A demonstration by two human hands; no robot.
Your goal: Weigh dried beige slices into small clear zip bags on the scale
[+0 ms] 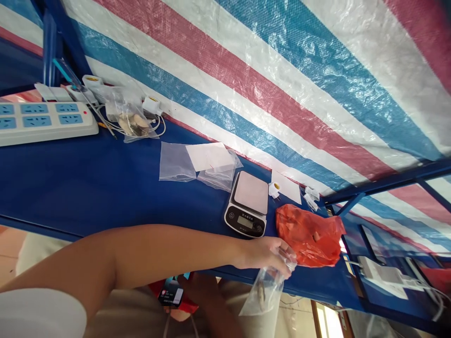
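My left hand (269, 256) is closed around the gathered top of a clear plastic bag (273, 284). The bag hangs past the table's front edge, with a small greyish-brown item inside that I cannot identify. My left arm stretches across the table front, and the hand is just below a digital kitchen scale (248, 204), whose platform is bare. Right beside the fingers lies a crumpled red plastic bag (310, 234). Lower down, over my lap and in shadow, my right hand (193, 288) grips a phone (171, 292) with a lit screen; part of that hand is hidden beneath my left arm.
Flat clear bags (178, 162) and a white paper (209, 156) lie behind the scale on the blue table (88, 183). A white plug (274, 189) sits beside it. At left are a power strip (45, 123), cables and a filled bag (132, 122). Striped sheeting (225, 70) hangs behind.
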